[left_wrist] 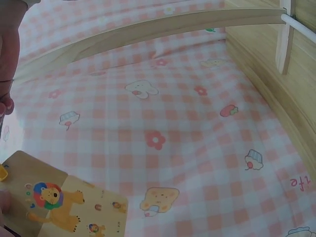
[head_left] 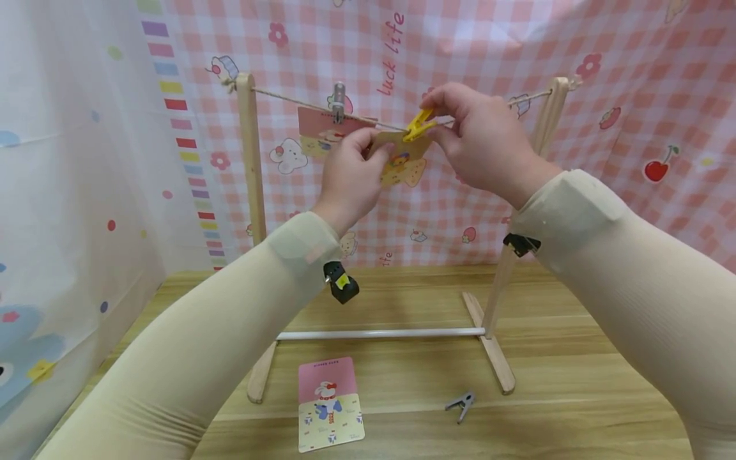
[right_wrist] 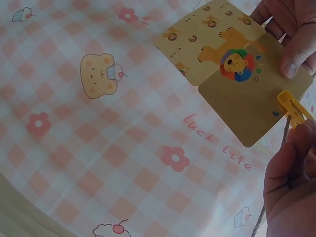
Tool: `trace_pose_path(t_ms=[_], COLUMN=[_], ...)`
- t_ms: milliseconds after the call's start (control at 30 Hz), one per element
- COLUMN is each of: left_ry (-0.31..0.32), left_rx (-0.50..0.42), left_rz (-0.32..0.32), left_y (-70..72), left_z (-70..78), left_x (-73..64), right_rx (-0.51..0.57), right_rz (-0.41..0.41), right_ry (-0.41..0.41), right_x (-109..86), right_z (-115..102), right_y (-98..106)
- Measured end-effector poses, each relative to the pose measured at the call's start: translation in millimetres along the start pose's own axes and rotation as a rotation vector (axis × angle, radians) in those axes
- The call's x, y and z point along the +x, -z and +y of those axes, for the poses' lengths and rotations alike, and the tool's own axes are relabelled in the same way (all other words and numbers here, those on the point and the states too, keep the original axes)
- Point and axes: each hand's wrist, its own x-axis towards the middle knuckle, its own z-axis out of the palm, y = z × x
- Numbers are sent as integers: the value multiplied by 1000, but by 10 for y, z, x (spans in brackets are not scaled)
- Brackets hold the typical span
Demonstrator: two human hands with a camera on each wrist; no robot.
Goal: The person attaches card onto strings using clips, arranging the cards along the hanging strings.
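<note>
My left hand [head_left: 352,179] pinches the upper left edge of a brown and yellow lion card [head_left: 397,171], thumb in front. In the right wrist view, the lion card [right_wrist: 237,74] shows a lion with a multicoloured mane. With thumb and fingers my right hand [head_left: 489,137] pinches the handles of a yellow clothespin [head_left: 420,126]. The clothespin's jaws sit over the card's top edge at the rope [head_left: 282,97]; whether they press fully on both, I cannot tell. Left of my hands, a pink and yellow card [head_left: 313,131] hangs from the rope by a silver clip [head_left: 338,102].
A wooden rack holds the rope between a left post [head_left: 251,160] and a right post [head_left: 549,121], with a white bar [head_left: 379,333] low down. On the wooden table lie a pink and yellow rabbit card [head_left: 330,409] and a grey clothespin [head_left: 462,404]. A checked cloth [head_left: 460,243] hangs behind.
</note>
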Motion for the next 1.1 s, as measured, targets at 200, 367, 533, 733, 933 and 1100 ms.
trace_pose_path(t_ms=[200,367,533,733,933,1100], left_ry=[2,5,-12,-34,-56,-62], left_rx=[-4,-11,-25,-44,-89,-101], left_rz=[3,8,21,30,29,27], left_y=[-9,-12,-21,-32,-37,-36], left_z=[-2,-1,5,5,-14,-39], left_x=[4,-1,-5,-18,-29,-33], right_rx=[17,52,67,61,61,63], right_rz=[25,36,66,78,90,98], right_ry=[-3,-17,-7,7,24,41], right_x=[-19,-27,-39,-53,-61,-64], right_z=[28,34,47,60,64,67], right_y=[-20,-43,-57,-60,-74,-85])
